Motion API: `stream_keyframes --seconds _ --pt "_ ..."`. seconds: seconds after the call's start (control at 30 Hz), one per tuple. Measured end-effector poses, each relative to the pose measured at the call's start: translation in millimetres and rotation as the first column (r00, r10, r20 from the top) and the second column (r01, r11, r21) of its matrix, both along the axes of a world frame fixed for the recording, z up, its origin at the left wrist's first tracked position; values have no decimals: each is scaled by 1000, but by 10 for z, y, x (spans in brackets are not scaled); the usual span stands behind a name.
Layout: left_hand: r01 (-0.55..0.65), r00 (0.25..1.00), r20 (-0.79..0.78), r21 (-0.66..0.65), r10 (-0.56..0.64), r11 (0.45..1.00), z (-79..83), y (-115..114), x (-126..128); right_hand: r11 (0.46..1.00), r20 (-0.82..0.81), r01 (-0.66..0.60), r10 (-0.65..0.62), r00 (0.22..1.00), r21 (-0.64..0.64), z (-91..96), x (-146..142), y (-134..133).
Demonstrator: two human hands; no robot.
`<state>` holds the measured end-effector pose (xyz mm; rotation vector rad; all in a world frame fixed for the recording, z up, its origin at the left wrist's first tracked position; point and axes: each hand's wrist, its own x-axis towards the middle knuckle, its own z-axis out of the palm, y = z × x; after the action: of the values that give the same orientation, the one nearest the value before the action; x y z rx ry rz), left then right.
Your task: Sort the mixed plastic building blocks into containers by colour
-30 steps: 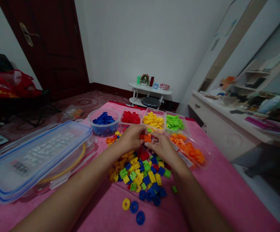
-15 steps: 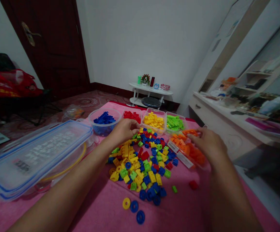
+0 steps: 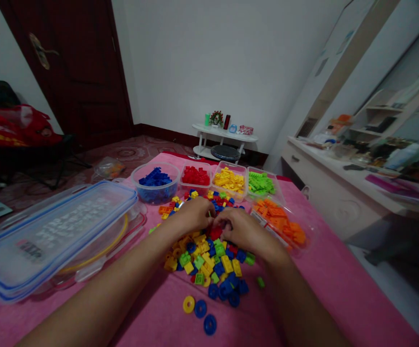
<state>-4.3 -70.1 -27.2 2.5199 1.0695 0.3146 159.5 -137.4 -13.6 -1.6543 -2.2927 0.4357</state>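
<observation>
**Five colours set apart, a mixed heap [image 3: 209,262] yet to clear**

The sorting looks well begun but far from finished. Along the far side of the pink cloth [image 3: 151,313], blue bricks [image 3: 155,177] lie in a round tub [image 3: 134,180], with red bricks [image 3: 195,176], yellow bricks [image 3: 230,180] and green bricks [image 3: 262,183] in separate clear containers to its right. Orange bricks [image 3: 283,222] fill another clear container, nearer the person on the right. Each group appears to be of one colour.

What is left is the mixed heap, spread on the cloth in front of the containers, with every one of those colours visible in it. Nearer the person, a yellow ring [image 3: 185,305] and two blue rings [image 3: 196,310] lie apart from it, and a lone green brick [image 3: 260,282] sits to its right.

The left hand [image 3: 195,214] and right hand [image 3: 241,227] are close together over the heap, fingers curled inward with little gap showing. A sliver of green shows by the left fingertips, but whether either hand grips a piece cannot be told.
</observation>
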Motion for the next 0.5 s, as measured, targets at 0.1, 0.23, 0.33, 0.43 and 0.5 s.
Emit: stream_keyframes --seconds 0.1,0.23,0.33,0.43,0.5 --pt "-27 996 -81 43 31 999 -15 -105 66 998 44 -4 6 999 -57 -136 -97 3" --pt "-20 996 -86 51 24 999 -37 -136 81 997 59 31 -27 998 -68 -155 -76 -5" --pt "10 999 -30 -15 -11 1000 -72 -115 82 995 77 71 -66 995 -64 -98 0 -4" --pt "12 993 117 -86 -2 996 -120 -67 108 990 57 138 -136 989 -33 -23 126 26" --pt "-17 965 254 -165 59 986 -131 -30 138 979 -30 202 -201 979 9 23 203 57"
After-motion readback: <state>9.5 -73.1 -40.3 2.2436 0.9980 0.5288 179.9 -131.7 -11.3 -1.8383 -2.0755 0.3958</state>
